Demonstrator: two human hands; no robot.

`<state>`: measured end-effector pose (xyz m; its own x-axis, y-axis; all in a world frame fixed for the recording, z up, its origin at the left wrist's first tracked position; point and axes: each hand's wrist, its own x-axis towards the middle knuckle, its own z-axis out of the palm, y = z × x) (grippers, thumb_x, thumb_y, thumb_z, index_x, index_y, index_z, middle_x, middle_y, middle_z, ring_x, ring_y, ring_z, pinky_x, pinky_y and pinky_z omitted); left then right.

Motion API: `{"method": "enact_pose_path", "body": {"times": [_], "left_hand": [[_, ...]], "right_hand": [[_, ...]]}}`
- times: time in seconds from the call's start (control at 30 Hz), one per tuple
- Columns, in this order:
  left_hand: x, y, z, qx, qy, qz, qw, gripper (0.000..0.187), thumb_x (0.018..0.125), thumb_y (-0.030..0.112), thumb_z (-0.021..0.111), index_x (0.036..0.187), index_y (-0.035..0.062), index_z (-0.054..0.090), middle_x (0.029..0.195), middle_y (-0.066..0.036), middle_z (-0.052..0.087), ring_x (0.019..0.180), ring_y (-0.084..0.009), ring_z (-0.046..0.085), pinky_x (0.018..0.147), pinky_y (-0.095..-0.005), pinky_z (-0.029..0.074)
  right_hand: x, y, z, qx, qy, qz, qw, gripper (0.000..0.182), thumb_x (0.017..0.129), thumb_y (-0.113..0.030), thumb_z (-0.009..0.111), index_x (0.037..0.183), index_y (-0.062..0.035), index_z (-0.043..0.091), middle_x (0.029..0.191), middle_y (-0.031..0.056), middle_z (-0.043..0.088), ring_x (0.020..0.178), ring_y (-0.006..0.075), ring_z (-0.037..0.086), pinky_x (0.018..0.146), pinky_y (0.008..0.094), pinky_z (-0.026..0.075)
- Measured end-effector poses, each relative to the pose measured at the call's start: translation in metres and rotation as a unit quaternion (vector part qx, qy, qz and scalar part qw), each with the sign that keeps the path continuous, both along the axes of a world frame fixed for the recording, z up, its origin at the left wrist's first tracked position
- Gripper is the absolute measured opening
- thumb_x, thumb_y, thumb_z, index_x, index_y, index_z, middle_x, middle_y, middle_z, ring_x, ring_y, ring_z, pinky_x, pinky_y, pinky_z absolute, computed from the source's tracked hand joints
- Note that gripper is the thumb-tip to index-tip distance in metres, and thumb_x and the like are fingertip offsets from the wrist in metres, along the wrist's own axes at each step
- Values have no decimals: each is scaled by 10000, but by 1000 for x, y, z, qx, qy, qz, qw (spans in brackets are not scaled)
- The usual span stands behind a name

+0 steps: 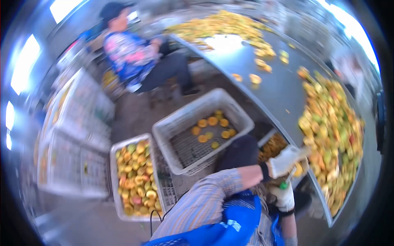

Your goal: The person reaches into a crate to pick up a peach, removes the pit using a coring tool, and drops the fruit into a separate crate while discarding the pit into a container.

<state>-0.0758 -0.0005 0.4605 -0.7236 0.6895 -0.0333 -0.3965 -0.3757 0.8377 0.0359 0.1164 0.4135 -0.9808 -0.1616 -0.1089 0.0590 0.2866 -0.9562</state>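
My left hand (285, 161), in a white glove, is at the metal table's near edge. Its fingers curve over a yellow peach half (299, 168), blurred by motion. Just below it, my gloved right hand (284, 197) is closed round a small pitting tool with a green handle (283, 185). The tool's thin metal shaft points up at the peach half. Beneath my left hand is a bin of brownish scraps (272, 146), partly covered by the glove. A heap of halved peaches (328, 135) lies on the table right beside my hands.
A grey crate (167, 158) with several peach halves stands by my knee. Next to it is a white crate (114, 180) full of peaches. Stacked crates (74, 164) rise at left. A seated person (133, 61) works near the metal table (275, 92); another peach heap (221, 24) covers its far end.
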Motion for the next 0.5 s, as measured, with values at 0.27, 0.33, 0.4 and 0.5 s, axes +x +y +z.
{"method": "enact_pose_path", "body": {"times": [0.27, 0.33, 0.4, 0.5], "left_hand": [[-3, 1, -11, 34, 26, -56, 998, 538, 954, 423, 636, 618, 8, 698, 581, -115, 664, 467, -165, 609, 459, -275, 481], [-2, 2, -21, 147, -28, -81, 985, 570, 973, 448, 597, 617, 8, 664, 553, -139, 631, 444, -194, 601, 424, -298, 476], [3, 1, -19, 165, -84, -60, 981, 566, 978, 479, 581, 652, 23, 660, 588, -129, 644, 480, -191, 618, 455, -284, 493], [1, 9, -13, 143, -192, 9, 971, 548, 985, 513, 558, 708, 48, 646, 641, -112, 658, 531, -190, 641, 489, -278, 519]], "right_hand": [[-13, 10, -39, 12, -29, 6, 999, 164, 759, -46, 710, 918, -9, 690, 793, 64, 697, 726, 166, 657, 678, 323, 520], [-11, 0, -27, 38, -32, 3, 999, 212, 729, -36, 725, 935, -4, 685, 833, 55, 699, 766, 169, 657, 703, 314, 525], [-11, -4, -17, -105, -80, -8, 991, 185, 749, -73, 723, 922, -8, 715, 799, 69, 698, 754, 184, 664, 698, 328, 524], [-20, 3, -9, -65, -124, -32, 990, 315, 737, -76, 751, 1032, -15, 660, 901, 76, 699, 846, 184, 675, 749, 341, 540]]}}
